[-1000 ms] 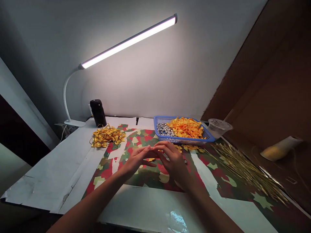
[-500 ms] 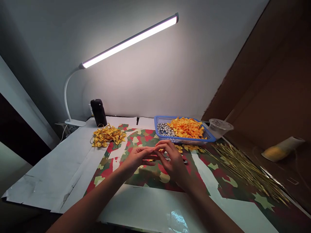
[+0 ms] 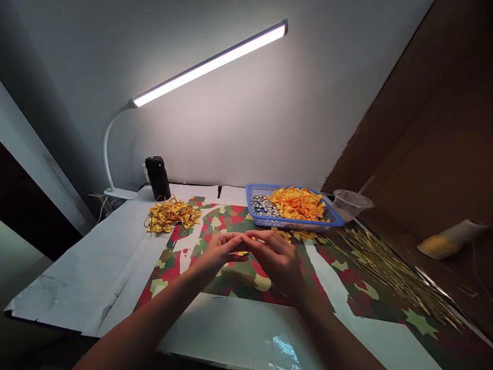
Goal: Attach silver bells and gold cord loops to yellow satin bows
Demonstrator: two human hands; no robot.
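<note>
As my 2 hands meet over the camouflage-printed mat (image 3: 241, 280), my left hand (image 3: 219, 252) and right hand (image 3: 275, 259) are curled narrow, fingertips touching or nearly so, around a small gold scrap (image 3: 241, 253), which sits just above the mat; whether either hand grips it I cannot tell. Only a narrow strip of mat separates my right hand from loose yellow ribbon pieces (image 3: 296, 236) and the blue plastic mesh basket (image 3: 292, 224), which holds folded orange satin pieces (image 3: 296, 204) and silver beads (image 3: 264, 205). Farther left, a tangled heap of gold ribbon loops (image 3: 173, 214) lies at the mat's edge; to the right, thin gold stems (image 3: 389, 272) fan out well apart.
</note>
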